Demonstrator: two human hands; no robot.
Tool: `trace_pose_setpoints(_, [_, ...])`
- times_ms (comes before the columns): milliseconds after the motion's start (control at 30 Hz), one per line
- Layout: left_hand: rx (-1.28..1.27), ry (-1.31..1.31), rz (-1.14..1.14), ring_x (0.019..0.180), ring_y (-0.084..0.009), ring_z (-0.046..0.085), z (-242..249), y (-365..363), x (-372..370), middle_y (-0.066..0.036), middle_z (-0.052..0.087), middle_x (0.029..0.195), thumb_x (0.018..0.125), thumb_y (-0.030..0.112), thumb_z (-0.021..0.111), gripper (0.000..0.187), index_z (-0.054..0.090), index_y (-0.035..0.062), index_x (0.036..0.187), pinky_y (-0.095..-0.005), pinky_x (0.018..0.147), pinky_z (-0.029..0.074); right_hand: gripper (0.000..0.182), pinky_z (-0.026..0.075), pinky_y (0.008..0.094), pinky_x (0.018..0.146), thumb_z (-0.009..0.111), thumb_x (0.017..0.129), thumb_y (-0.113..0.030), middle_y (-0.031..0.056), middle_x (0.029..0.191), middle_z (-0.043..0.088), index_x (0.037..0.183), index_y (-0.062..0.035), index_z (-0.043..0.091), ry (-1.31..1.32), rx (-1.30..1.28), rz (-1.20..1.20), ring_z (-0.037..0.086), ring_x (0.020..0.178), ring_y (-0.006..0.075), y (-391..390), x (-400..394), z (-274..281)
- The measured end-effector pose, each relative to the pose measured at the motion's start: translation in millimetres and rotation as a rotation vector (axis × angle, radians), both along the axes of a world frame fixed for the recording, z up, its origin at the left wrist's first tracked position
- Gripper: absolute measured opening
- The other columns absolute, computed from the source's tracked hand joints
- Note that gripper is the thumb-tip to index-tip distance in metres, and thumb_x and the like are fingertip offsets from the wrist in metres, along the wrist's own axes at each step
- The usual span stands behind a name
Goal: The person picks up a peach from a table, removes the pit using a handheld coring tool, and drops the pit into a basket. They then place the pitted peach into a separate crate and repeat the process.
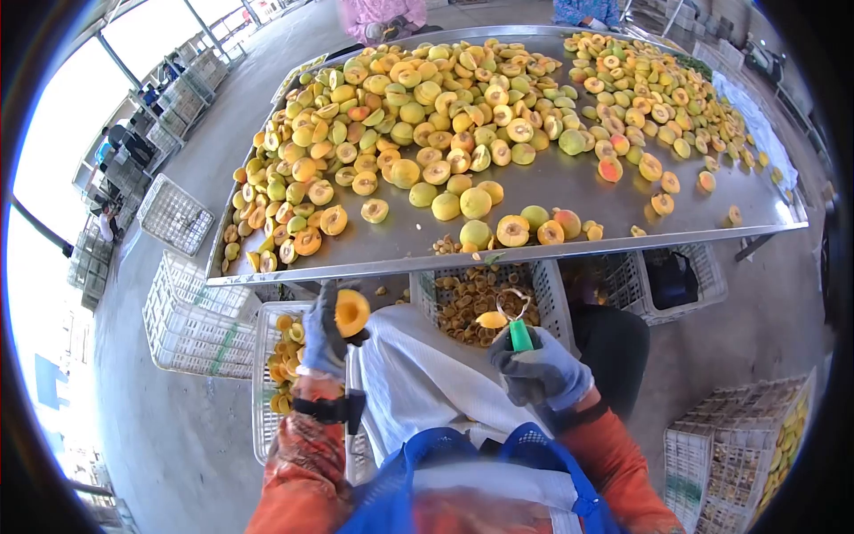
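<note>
The orange, hollowed fruit half point(352, 313) sits gripped in the gloved left hand point(326, 331), left of centre; the gloved right hand point(540, 367), lower right of centre, clasps the green-handled metal loop tool point(520, 335).

1. Open air separates my left hand point(329, 327) from my right hand point(541, 369), above my apron point(418, 360).
2. The desk point(543, 189) offers me bare metal between its left pile point(409, 98) and right pile point(649, 98).
3. Fruit by the near edge point(391, 269) obstructs part of my way in.
</note>
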State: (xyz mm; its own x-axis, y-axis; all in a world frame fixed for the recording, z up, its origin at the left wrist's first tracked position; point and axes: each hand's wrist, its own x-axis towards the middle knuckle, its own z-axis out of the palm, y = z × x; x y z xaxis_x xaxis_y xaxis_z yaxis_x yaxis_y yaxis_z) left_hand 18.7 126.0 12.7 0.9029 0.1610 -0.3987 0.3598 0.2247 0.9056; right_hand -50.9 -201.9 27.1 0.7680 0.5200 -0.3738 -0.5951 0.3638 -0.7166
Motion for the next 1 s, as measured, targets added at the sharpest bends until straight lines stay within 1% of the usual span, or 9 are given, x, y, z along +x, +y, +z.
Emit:
trace_pose_setpoints(67, [1.071, -0.102, -0.149, 0.075, -0.0193, 0.064, -64.0, 108.9, 5.8, -0.008, 0.066, 0.08, 0.084, 0.038, 0.061, 0.038, 0.063, 0.005, 0.103, -0.033, 0.066, 0.052, 0.033, 0.049, 0.0384, 0.055, 0.065, 0.075, -0.027, 0.0154, 0.072, 0.061, 0.094, -0.0018, 0.056, -0.361, -1.096, 0.116, 0.062, 0.059, 0.0268, -4.1, 15.4, -61.2])
trace_pose_setpoints(100, [1.182, -0.014, -0.101, 0.078, -0.0191, 0.064, -65.1, 139.0, 7.4, -0.008, 0.067, 0.083, 0.083, 0.034, 0.063, 0.036, 0.062, 0.005, 0.104, -0.0327, 0.072, 0.05, 0.039, 0.049, 0.0429, 0.068, 0.063, 0.075, -0.034, 0.0201, 0.08, 0.063, 0.098, -0.0034, 0.056, -0.554, -1.565, 0.141, 0.063, 0.072, 0.0336, -4.5, 13.6, -85.8])
trace_pose_setpoints(167, [1.101, -0.247, 0.002, 0.076, -0.0155, 0.062, -66.8, 162.1, 29.6, -0.007, 0.066, 0.086, 0.084, 0.025, 0.063, 0.029, 0.062, 0.0043, 0.105, -0.0288, 0.068, 0.049, 0.039, 0.049, 0.0437, 0.069, 0.063, 0.075, -0.036, 0.0195, 0.081, 0.064, 0.098, -0.0044, 0.055, -0.486, -1.393, 0.098, 0.063, 0.074, 0.0348, -7.6, 23.2, -95.7])
trace_pose_setpoints(333, [0.706, -0.042, -0.045, 0.056, -0.0117, 0.057, -9.6, 37.0, 151.5, -0.005, 0.063, 0.076, 0.083, 0.024, 0.063, 0.027, 0.063, 0.0036, 0.101, -0.0256, 0.047, 0.046, 0.039, 0.048, 0.0452, 0.071, 0.06, 0.078, -0.039, 0.019, 0.08, 0.063, 0.098, -0.0067, 0.054, -0.441, -1.398, 0.184, 0.062, 0.077, 0.0368, 8.7, 38.5, -96.5])
trace_pose_setpoints(433, [1.206, -0.206, -0.189, 0.061, -0.0198, 0.062, -24.6, -9.3, 217.9, -0.011, 0.063, 0.074, 0.076, 0.03, 0.069, 0.05, 0.053, 0.003, 0.116, -0.031, 0.056, 0.048, 0.038, 0.045, 0.0474, 0.071, 0.061, 0.075, -0.041, 0.0186, 0.079, 0.062, 0.092, -0.0072, 0.056, -0.381, -1.314, 0.134, 0.06, 0.076, 0.0378, 13.0, 35.7, -93.6])
trace_pose_setpoints(467, [1.099, 0.068, -0.306, 0.063, -0.0229, 0.062, -30.3, -22.2, 226.1, -0.015, 0.063, 0.079, 0.074, 0.031, 0.071, 0.056, 0.051, 0.0028, 0.118, -0.033, 0.059, 0.049, 0.038, 0.045, 0.0478, 0.071, 0.061, 0.075, -0.041, 0.0181, 0.078, 0.062, 0.091, -0.0075, 0.056, -0.402, -1.33, 0.121, 0.06, 0.075, 0.0378, 13.7, 33.9, -94.1])
trace_pose_setpoints(533, [1.546, -0.253, -0.432, 0.062, -0.0194, 0.062, -64.2, -26.6, 239.1, -0.015, 0.063, 0.086, 0.076, 0.028, 0.068, 0.05, 0.052, 0.0017, 0.116, -0.0315, 0.056, 0.049, 0.037, 0.048, 0.0458, 0.068, 0.058, 0.079, -0.04, 0.0184, 0.076, 0.063, 0.098, -0.0083, 0.055, -0.472, -1.371, 0.175, 0.062, 0.074, 0.0372, 11.8, 35.1, -95.7])
trace_pose_setpoints(800, [-0.469, -0.1, -0.194, 0.059, -0.0176, 0.056, -19.9, -32.8, 142.9, -0.014, 0.062, 0.095, 0.086, 0.034, 0.051, 0.047, 0.049, 0.0071, 0.124, -0.0285, 0.051, 0.045, 0.031, 0.048, 0.0459, 0.062, 0.06, 0.079, -0.036, 0.0187, 0.068, 0.061, 0.09, -0.0075, 0.054, -0.536, -1.202, 0.116, 0.062, 0.067, 0.0365, 24.8, 33.4, -69.8])
trace_pose_setpoints(1000, [-0.747, -0.127, -0.524, 0.078, -0.024, 0.064, -19.2, -79.0, 68.9, -0.017, 0.062, 0.105, 0.092, 0.047, 0.038, 0.054, 0.052, 0.0027, 0.119, -0.0341, 0.067, 0.053, 0.027, 0.048, 0.0423, 0.057, 0.064, 0.078, -0.03, 0.0168, 0.065, 0.06, 0.09, -0.0081, 0.054, -0.805, -1.289, -0.026, 0.062, 0.062, 0.0342, 50.9, 33.8, -14.5])
